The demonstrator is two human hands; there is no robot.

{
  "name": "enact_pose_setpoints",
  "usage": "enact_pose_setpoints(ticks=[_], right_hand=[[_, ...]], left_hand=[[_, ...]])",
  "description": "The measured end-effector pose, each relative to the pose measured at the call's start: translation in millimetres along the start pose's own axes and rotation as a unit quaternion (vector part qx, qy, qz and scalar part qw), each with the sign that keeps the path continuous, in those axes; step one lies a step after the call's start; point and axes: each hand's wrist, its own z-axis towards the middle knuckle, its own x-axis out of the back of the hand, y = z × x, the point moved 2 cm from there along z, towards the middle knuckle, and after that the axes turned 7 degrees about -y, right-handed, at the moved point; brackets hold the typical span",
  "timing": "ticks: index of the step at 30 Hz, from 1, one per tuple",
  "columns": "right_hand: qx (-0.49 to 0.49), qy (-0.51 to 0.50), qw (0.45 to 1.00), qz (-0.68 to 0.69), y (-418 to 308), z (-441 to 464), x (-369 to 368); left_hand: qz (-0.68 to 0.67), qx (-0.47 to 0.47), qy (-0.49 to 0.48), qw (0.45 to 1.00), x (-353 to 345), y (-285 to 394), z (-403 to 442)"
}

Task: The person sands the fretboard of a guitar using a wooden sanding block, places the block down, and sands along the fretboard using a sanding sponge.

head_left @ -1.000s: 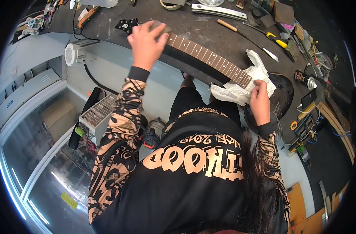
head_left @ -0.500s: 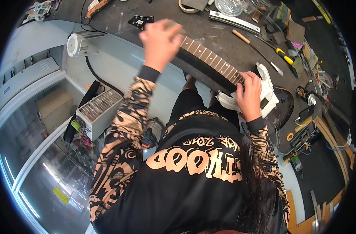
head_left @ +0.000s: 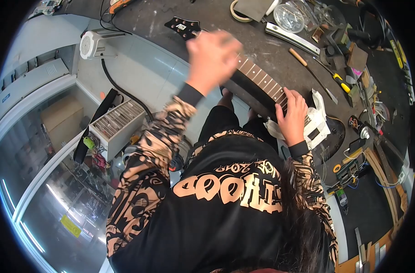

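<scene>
An electric guitar lies across the bench edge. Its black headstock [head_left: 182,27] points to the upper left and its fretboard [head_left: 263,81] slants down to the right. Over the upper part of the neck is my left hand [head_left: 214,59], smeared by motion; whether it holds anything cannot be made out. My right hand [head_left: 293,116] rests at the body end of the fretboard, fingers stretched over it and thumb apart on the near side. White paper or tape covering [head_left: 321,129] surrounds that area. The dark guitar body [head_left: 337,136] shows partly beyond it.
On the dark bench [head_left: 153,20] lie a metal straightedge [head_left: 293,38], a wooden-handled tool [head_left: 298,57], a yellow-handled tool [head_left: 341,83] and a tape roll [head_left: 239,13]. A spray can [head_left: 360,127] is at right. A white machine [head_left: 91,45] and a slotted box [head_left: 118,120] are at left.
My left hand stays over the upper neck, still blurred. The view has shifted, so the guitar and bench appear farther right. My right hand remains at the fretboard's body end.
</scene>
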Motion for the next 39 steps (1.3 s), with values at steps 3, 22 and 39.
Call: enact_pose_setpoints(ticks=[3,22,39], right_hand=[[-0.007,-0.003,1.000,0.002,-8,6,-5],[-0.070,0.016,0.997,-0.037,2,-15,6],[-0.076,0.081,0.990,0.082,70,-105,39]], left_hand=[[-0.077,-0.100,-0.031,0.992,-24,42,-23],[0.037,0.050,0.052,0.997,26,-109,26],[-0.144,-0.141,-0.093,0.975,-49,198,-18]])
